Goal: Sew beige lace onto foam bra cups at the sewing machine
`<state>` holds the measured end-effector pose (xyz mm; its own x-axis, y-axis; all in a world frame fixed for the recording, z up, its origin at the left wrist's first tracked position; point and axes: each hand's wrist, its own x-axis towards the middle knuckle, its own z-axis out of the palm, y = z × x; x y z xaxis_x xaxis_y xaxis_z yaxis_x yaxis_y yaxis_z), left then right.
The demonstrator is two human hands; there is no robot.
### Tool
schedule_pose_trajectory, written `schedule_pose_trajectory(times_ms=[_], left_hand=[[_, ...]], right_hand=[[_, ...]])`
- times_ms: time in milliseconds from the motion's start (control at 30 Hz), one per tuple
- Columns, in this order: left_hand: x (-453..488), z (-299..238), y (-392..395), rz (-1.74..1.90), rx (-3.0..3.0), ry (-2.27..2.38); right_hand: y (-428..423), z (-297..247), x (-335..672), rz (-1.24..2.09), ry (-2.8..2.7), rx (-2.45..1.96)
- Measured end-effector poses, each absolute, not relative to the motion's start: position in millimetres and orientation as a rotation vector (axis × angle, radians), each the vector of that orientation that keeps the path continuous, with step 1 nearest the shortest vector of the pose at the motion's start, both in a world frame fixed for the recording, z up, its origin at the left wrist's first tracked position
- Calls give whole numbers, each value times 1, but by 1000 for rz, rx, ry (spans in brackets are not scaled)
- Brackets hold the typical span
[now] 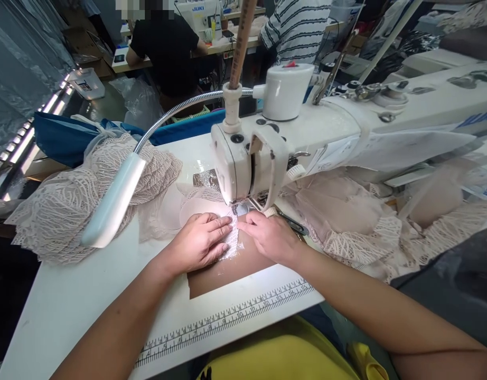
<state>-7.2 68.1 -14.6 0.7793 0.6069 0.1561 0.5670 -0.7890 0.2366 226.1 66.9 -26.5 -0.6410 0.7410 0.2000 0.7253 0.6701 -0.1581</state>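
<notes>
My left hand (206, 238) lies flat with its fingers stretched over a strip of pale lace (231, 248), pressing it to the machine bed just in front of the needle. A smooth pale pink fabric piece (196, 208) joins the lace behind that hand. My right hand (269, 235) is closed at the lace's right edge, one fingertip touching it and the other fingers curled. What it grips, if anything, is hidden. Right above both hands is the presser foot (240, 207) of a white sewing machine (243, 158).
Stacked lace pieces (69, 195) lie on the left of the white table (69, 306), beneath a lamp (114, 203) on a bent metal neck. More lace fabric (346, 211) spreads at right. A printed ruler (227, 322) runs along the front edge. Two people sit at the back.
</notes>
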Motion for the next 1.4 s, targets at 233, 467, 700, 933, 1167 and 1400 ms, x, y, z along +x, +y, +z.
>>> schedule_pose_trajectory(times_ms=[233, 467, 700, 933, 1167, 1400], left_hand=[[-5, -16, 67, 361, 2775, 987], [-6, -16, 66, 386, 2759, 952], [-4, -16, 64, 386, 2742, 880], [-2, -14, 64, 344, 2720, 870], [1, -10, 61, 305, 2672, 862], [2, -7, 59, 260, 2687, 836]], right_hand=[[71, -23, 223, 114, -2614, -1280], [73, -27, 235, 246, -2614, -1032], [76, -30, 240, 368, -2574, -727], [76, -29, 240, 604, -2415, -712], [74, -26, 238, 580, -2445, -840], [73, -26, 238, 553, -2464, -845]])
